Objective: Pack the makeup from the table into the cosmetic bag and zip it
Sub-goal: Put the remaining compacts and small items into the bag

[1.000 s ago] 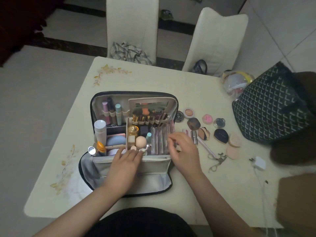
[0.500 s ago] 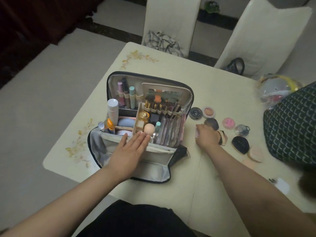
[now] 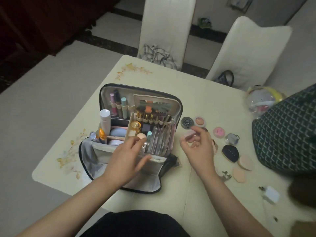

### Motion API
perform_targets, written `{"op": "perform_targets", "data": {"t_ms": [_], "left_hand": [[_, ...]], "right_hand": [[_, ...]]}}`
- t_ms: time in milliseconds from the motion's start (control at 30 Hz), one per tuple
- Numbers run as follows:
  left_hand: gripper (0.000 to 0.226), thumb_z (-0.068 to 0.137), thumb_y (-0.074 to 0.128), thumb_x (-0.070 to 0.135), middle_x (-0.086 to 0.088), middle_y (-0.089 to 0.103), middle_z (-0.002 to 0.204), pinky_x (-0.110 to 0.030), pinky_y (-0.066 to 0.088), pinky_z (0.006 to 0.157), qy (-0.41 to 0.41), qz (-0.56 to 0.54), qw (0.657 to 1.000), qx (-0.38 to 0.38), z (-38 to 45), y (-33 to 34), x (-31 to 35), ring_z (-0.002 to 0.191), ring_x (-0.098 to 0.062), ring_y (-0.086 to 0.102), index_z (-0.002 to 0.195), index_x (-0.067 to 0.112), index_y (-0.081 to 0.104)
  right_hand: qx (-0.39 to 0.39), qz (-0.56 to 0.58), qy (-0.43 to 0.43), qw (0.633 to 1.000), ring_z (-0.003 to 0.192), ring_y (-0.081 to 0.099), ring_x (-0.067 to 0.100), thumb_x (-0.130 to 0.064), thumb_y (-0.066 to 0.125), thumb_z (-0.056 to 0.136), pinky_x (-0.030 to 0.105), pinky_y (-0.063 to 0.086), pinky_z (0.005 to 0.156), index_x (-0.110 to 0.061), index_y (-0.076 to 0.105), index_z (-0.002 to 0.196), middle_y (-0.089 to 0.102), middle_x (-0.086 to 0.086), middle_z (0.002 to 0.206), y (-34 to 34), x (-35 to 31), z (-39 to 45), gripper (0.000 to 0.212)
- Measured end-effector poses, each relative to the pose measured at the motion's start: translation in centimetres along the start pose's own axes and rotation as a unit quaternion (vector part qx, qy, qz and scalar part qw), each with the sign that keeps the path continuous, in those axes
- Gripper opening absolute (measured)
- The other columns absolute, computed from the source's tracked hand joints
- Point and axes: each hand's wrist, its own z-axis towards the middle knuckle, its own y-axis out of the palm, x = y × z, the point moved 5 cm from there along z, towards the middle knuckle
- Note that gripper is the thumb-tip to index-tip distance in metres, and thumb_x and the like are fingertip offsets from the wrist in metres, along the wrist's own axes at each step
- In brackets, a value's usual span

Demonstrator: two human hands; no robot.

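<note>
The cosmetic bag [image 3: 119, 168] stands open on the cream table [image 3: 201, 194], lid up, packed with bottles, lipsticks, brushes and sponges. My left hand [image 3: 126, 159] rests on the bag's front wall, fingers spread and straight over the contents. My right hand [image 3: 198, 147] hovers just right of the bag and pinches a small pale pink item [image 3: 189, 135] between thumb and fingers. Loose makeup lies to the right: a black round pot [image 3: 187, 123], a peach compact [image 3: 199, 121], a pink compact [image 3: 219, 132], a clear jar [image 3: 232, 138], a black puff [image 3: 230, 153] and round beige puffs [image 3: 245, 162].
A dark patterned handbag [image 3: 287, 134] fills the table's right side. A metal eyelash curler [image 3: 225, 175] and a white charger plug [image 3: 271, 196] lie near the front right. A clear plastic ball [image 3: 261, 100] sits at the back right. Two white chairs [image 3: 167, 28] stand beyond the table.
My right hand left the bag, reached to the loose makeup on the right, and has lifted a small pink item off the table. My left hand stays on the bag's front.
</note>
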Motion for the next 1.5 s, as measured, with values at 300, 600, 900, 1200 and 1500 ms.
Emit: {"op": "perform_targets", "data": {"t_ms": [300,600,900,1200,1500], "left_hand": [[0.027,0.082,0.052,0.029,0.003,0.068,0.092,-0.028,0.034,0.067,0.049,-0.083,0.985,0.140,3.2,-5.2,-1.0,0.085,-0.012,0.056,0.106,0.021,0.059],[0.023,0.080,0.059,0.029,-0.001,0.067,0.096,-0.034,0.035,0.067,-0.045,0.054,0.991,0.113,4.5,-5.6,-9.7,0.091,-0.029,0.055,0.097,0.016,0.069],[0.040,0.074,0.042,0.014,-0.008,0.069,0.106,-0.037,0.030,0.087,0.121,0.155,0.980,0.040,4.0,-2.9,-9.4,0.120,-0.026,0.047,0.099,0.003,0.071],[0.051,0.077,0.028,0.010,-0.026,0.066,0.107,-0.044,0.039,0.087,0.125,0.196,0.969,-0.086,3.8,0.4,-10.5,0.104,-0.036,0.064,0.101,-0.012,0.067],[0.065,0.038,0.081,-0.006,-0.023,0.062,0.093,-0.036,0.052,0.052,0.019,0.141,0.984,-0.104,5.2,0.5,-9.7,0.074,-0.037,0.064,0.101,-0.010,0.064]], "right_hand": [[-0.203,0.131,0.010,0.970,0.086,0.065,0.014,-0.016,0.078,0.074,0.024,0.055,0.075,-0.033,0.055,0.096,0.059,0.004,0.107,8.2,-7.5,-2.1,0.037],[-0.215,-0.251,-0.196,0.923,0.104,0.053,0.019,-0.028,0.058,0.091,0.033,0.044,0.082,-0.018,0.065,0.112,0.060,0.000,0.109,17.0,-9.3,0.7,0.024],[-0.083,-0.321,-0.216,0.919,0.072,0.060,0.025,-0.024,0.080,0.067,0.027,0.050,0.057,-0.019,0.073,0.077,0.063,0.000,0.079,19.7,-7.7,0.0,0.013],[-0.112,-0.277,-0.174,0.938,0.091,0.056,0.026,-0.018,0.063,0.085,0.033,0.051,0.072,-0.009,0.069,0.101,0.058,0.008,0.094,18.6,-7.2,-0.7,0.019],[0.136,-0.178,0.086,0.971,0.074,0.055,0.019,-0.017,0.056,0.086,0.028,0.042,0.067,-0.015,0.063,0.084,0.061,0.004,0.076,0.1,2.1,-0.3,0.008]]}}
